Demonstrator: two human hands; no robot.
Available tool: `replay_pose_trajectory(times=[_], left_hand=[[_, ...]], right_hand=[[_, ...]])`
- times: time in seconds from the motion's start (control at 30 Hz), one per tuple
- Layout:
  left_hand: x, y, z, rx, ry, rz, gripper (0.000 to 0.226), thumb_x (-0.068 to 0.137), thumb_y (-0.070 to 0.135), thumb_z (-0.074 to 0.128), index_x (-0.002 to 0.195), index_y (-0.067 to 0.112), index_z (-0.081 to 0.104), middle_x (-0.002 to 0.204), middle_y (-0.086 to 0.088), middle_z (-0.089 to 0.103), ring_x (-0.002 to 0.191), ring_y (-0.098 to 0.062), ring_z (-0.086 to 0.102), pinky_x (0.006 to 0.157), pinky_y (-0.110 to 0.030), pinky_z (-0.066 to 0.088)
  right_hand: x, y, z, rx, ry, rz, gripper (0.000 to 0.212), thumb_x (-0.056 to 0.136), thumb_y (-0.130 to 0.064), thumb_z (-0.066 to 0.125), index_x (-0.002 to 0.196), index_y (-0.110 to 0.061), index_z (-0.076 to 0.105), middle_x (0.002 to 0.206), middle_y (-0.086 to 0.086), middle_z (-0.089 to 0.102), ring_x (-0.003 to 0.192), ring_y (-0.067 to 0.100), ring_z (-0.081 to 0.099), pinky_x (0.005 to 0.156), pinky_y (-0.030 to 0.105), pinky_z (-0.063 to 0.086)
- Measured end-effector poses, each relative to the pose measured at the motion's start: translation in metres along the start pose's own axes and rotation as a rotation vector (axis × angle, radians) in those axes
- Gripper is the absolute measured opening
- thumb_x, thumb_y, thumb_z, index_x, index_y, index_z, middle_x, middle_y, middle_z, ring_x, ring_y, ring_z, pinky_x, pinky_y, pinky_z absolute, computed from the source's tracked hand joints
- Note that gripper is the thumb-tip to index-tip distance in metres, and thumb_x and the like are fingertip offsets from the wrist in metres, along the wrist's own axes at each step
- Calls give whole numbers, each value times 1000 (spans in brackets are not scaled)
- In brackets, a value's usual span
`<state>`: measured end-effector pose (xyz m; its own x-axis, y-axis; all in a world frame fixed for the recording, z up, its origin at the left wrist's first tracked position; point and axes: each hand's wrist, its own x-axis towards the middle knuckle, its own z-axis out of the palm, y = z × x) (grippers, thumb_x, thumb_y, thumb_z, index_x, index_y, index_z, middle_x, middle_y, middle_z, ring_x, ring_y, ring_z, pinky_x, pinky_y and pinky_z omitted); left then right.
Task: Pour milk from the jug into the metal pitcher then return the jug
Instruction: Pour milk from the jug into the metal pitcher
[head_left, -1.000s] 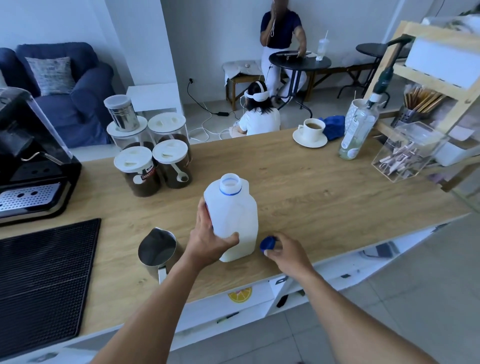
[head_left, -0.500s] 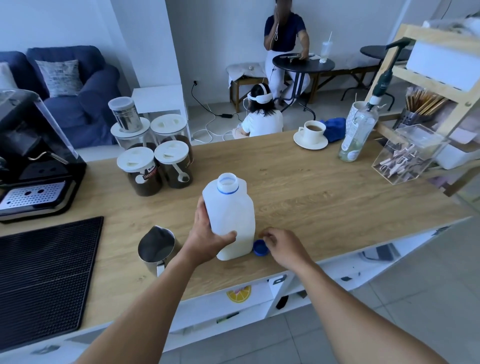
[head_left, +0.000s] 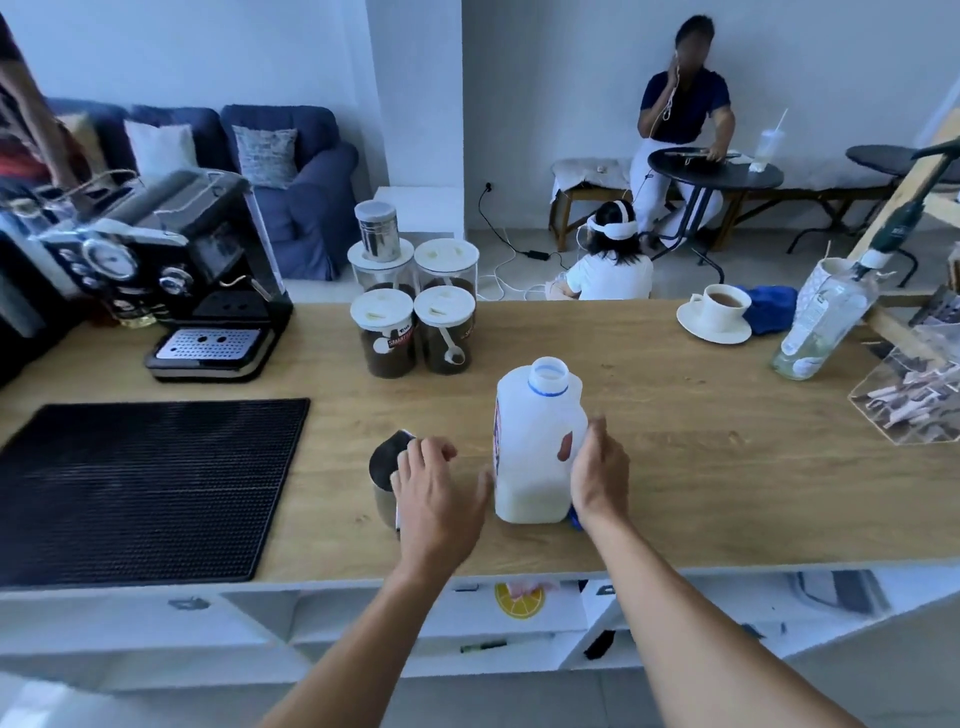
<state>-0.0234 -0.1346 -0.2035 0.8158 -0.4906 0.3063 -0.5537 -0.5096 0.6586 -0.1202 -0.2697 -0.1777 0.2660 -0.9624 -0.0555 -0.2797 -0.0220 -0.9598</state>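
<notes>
My right hand (head_left: 597, 478) cups the open jug (head_left: 535, 441) to pour; I cannot tell its grip. My left hand (head_left: 436, 493), loosely spread, hovers over the pitcher (head_left: 384, 467).

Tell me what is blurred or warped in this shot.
Head view: the wide-angle lens bows the counter edges; the machine at far left is smeared, as are the bottom corners; the jug at centre is sharp; the left hand and right hand are slightly soft; light is soft and even, with no harsh glare.
</notes>
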Motion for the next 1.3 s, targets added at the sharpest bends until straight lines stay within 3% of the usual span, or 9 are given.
replay_pose_trajectory(times=[0.13, 0.27, 0.37, 0.47, 0.57, 0.67, 0.87, 1.07, 1.3], left_hand=[[-16, -42, -12, -56, 176, -283, 49, 84, 50, 58, 104, 9, 43, 102, 1, 36, 101, -27, 41, 89, -33, 24], [-28, -71, -8, -105, 36, -530, 50, 91, 54, 55, 110, 8, 50, 106, 1, 48, 104, -24, 51, 99, -43, 37], [-30, -76, -3, -306, -96, -549, 44, 96, 52, 47, 84, 10, 54, 80, 0, 59, 77, -21, 56, 77, -44, 48], [-22, -77, -2, -495, -137, -586, 47, 100, 44, 45, 76, 4, 54, 69, -1, 53, 68, -19, 49, 63, -34, 41], [-9, -87, -2, -601, -160, -594, 49, 103, 38, 40, 73, 3, 56, 66, 0, 56, 67, -17, 54, 72, -39, 49], [-3, -88, -7, -621, -226, -555, 44, 105, 35, 36, 69, 9, 41, 64, -1, 39, 61, -13, 44, 71, -38, 54], [11, -103, -9, -552, -255, -453, 43, 104, 36, 36, 69, 14, 35, 65, -4, 33, 63, -17, 31, 60, -33, 25], [19, -116, -11, -546, -359, -415, 43, 104, 42, 35, 70, 15, 32, 67, -4, 31, 65, -18, 30, 64, -35, 29], [22, -121, -11, -583, -403, -388, 44, 102, 44, 36, 68, 18, 26, 65, -1, 26, 64, -19, 26, 65, -36, 27]], right_hand=[[-4, -3, 15, 52, 43, -19, 70, 98, -51, 20, 49, -8, 46, 52, 3, 57, 58, 28, 54, 64, 33, 38], [-6, -8, 30, 160, 60, 4, 67, 84, -66, 21, 47, -13, 40, 49, 4, 50, 55, 29, 49, 65, 36, 39], [-5, -12, 34, 181, 52, -14, 68, 99, -53, 25, 46, -12, 39, 46, 3, 48, 46, 23, 47, 60, 32, 38], [0, -21, 36, 145, 30, -24, 71, 99, -56, 25, 47, -10, 41, 42, -1, 47, 35, 11, 45, 52, 29, 36], [5, -32, 37, 21, -49, -52, 75, 97, -61, 22, 47, -8, 43, 40, 1, 46, 31, 12, 41, 49, 28, 34], [7, -39, 34, -22, -127, -71, 75, 96, -64, 21, 50, -8, 41, 43, 3, 42, 39, 20, 40, 50, 27, 32], [-3, -59, 36, -291, -252, -352, 71, 77, -71, 32, 51, -6, 26, 49, 5, 29, 49, 19, 29, 54, 34, 27], [-5, -69, 45, -633, -370, -636, 56, 77, -71, 28, 58, -20, 17, 57, -4, 17, 53, 14, 17, 49, 33, 15], [5, -57, 54, -798, -433, -650, 61, 78, -74, 26, 54, -19, 18, 55, -1, 20, 51, 15, 19, 47, 31, 15]])
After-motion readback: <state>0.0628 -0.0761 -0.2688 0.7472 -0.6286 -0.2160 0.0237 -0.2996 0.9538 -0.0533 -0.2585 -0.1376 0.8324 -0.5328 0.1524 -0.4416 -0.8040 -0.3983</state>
